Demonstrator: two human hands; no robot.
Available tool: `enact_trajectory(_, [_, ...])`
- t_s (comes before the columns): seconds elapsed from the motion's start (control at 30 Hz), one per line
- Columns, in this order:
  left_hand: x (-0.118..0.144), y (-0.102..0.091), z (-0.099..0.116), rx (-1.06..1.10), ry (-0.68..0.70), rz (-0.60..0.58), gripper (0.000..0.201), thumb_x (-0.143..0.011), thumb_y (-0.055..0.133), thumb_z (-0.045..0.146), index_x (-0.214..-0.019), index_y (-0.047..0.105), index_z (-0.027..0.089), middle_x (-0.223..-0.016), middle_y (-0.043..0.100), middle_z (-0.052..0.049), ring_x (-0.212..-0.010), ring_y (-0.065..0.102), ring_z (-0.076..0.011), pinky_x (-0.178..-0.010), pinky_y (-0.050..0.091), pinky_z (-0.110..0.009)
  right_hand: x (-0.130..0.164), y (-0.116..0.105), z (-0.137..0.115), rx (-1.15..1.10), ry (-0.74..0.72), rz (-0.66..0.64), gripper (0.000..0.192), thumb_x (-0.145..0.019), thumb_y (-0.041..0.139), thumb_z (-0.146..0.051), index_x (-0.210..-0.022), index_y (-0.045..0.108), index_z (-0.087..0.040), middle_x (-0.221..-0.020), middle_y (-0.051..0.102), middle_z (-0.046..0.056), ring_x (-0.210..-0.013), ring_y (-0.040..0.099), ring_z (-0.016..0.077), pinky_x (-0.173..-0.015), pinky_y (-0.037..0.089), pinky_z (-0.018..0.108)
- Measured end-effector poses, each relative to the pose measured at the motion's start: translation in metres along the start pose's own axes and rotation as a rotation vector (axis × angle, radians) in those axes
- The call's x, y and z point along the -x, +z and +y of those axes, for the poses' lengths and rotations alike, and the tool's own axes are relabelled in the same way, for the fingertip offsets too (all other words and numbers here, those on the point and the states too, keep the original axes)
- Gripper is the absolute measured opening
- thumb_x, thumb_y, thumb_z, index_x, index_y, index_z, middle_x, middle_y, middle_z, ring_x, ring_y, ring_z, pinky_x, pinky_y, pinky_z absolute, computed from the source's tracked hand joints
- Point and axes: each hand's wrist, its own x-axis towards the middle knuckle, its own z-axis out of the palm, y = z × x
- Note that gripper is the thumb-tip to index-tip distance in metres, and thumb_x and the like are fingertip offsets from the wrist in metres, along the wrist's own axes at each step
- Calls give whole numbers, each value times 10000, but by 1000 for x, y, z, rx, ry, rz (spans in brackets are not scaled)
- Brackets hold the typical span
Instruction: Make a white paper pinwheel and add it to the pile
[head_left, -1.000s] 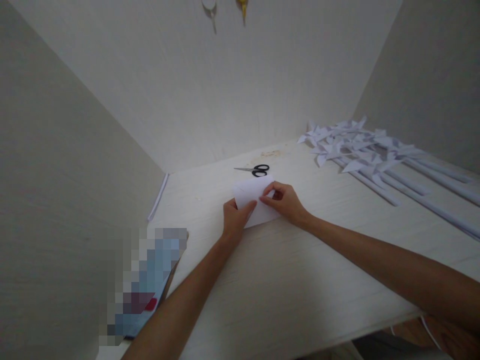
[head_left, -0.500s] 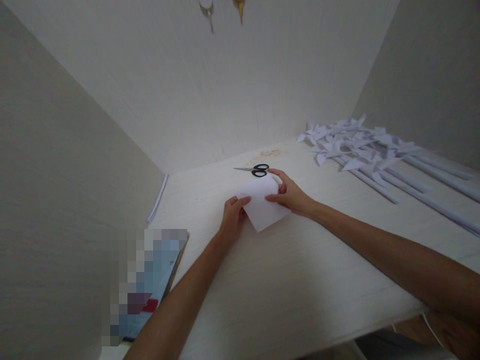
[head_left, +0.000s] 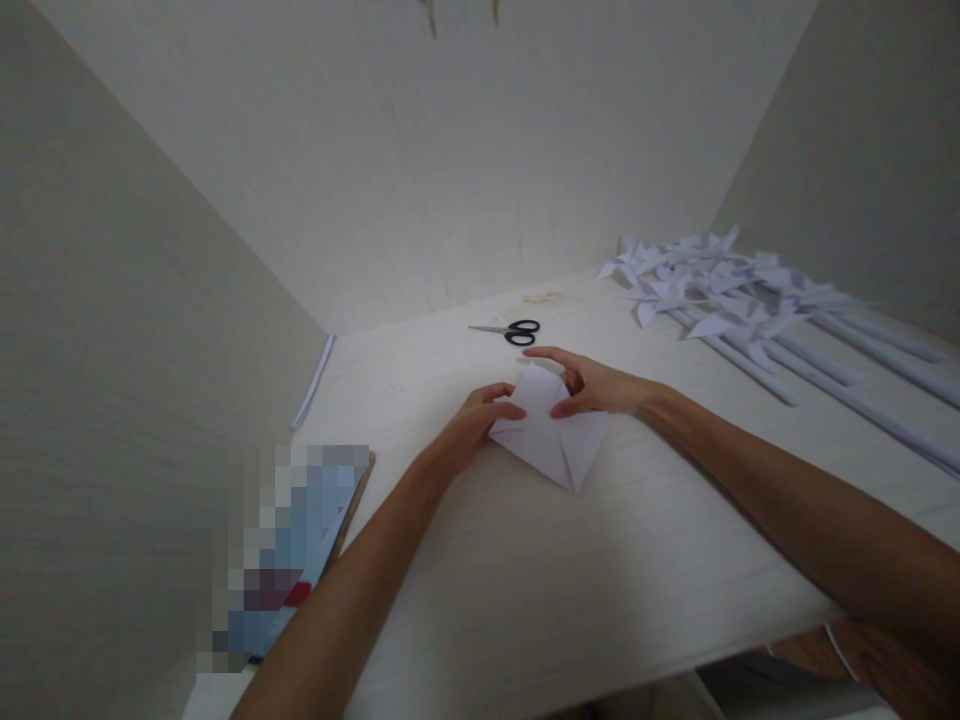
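Between my hands is a white sheet of paper (head_left: 541, 440), with slits or creases running in from its corners. My left hand (head_left: 486, 418) grips its left side, thumb on top and fingers partly underneath. On the right side my right hand (head_left: 589, 385) pinches the paper with the thumb on top; its index finger stretches out beyond the far edge, toward the scissors. The scissors (head_left: 521, 332), black-handled, lie just past the paper with blades pointing left.
Several white paper pinwheels (head_left: 720, 285) with rolled paper sticks (head_left: 862, 400) are heaped at the right. A thin white paper roll (head_left: 313, 383) lies along the left wall. A partly blurred blue item (head_left: 315, 540) sits beside my left forearm. Walls enclose the white table (head_left: 465, 600).
The paper has turned and come slightly nearer, now showing its slit or creased corners. Both hands have shifted their hold on it. The view has tilted down a little.
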Motion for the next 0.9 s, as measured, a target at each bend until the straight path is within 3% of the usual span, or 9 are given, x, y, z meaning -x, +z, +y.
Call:
enact_trajectory(0.13, [0, 2, -3, -145, -10, 31, 357, -452, 709, 156, -790, 594, 146, -637, 652, -44, -524, 587, -158, -485, 416, -241, 0, -2, -2, 9, 74, -200, 894, -549, 686, -122, -1320, 246, -232, -605, 601, -70, -480, 568, 95, -407, 415, 157])
enact_trajectory(0.37, [0, 10, -10, -297, 93, 133, 378, -435, 740, 163, -789, 612, 126, -689, 664, -77, -579, 602, -189, -510, 441, -270, 1, 0, -3, -34, 50, -215, 949, -541, 685, -99, -1331, 184, -264, -739, 633, -21, -602, 622, 140, -485, 471, 212])
enact_trajectory(0.6, [2, 14, -8, -327, 86, 188, 333, -437, 733, 142, -750, 621, 123, -656, 651, -63, -568, 588, -188, -527, 446, -289, 0, 1, 1, -58, 44, -235, 918, -562, 676, -97, -1316, 182, -273, -750, 624, -25, -615, 612, 128, -506, 483, 225])
enact_trajectory(0.7, [2, 15, -8, -288, 82, 249, 350, -431, 735, 145, -762, 623, 120, -675, 652, -65, -567, 587, -185, -547, 452, -302, -2, 1, 2, -97, -7, -143, 853, -550, 688, -86, -1274, 274, -263, -785, 609, -27, -643, 594, 98, -560, 480, 208])
enact_trajectory(0.9, [3, 12, -10, -50, 109, 398, 327, -449, 717, 168, -760, 625, 123, -696, 656, -59, -597, 595, -178, -605, 467, -318, -6, 3, 3, -320, -152, 246, 504, -652, 649, -226, -1114, 456, -280, -1056, 569, 25, -800, 592, 103, -701, 472, 253])
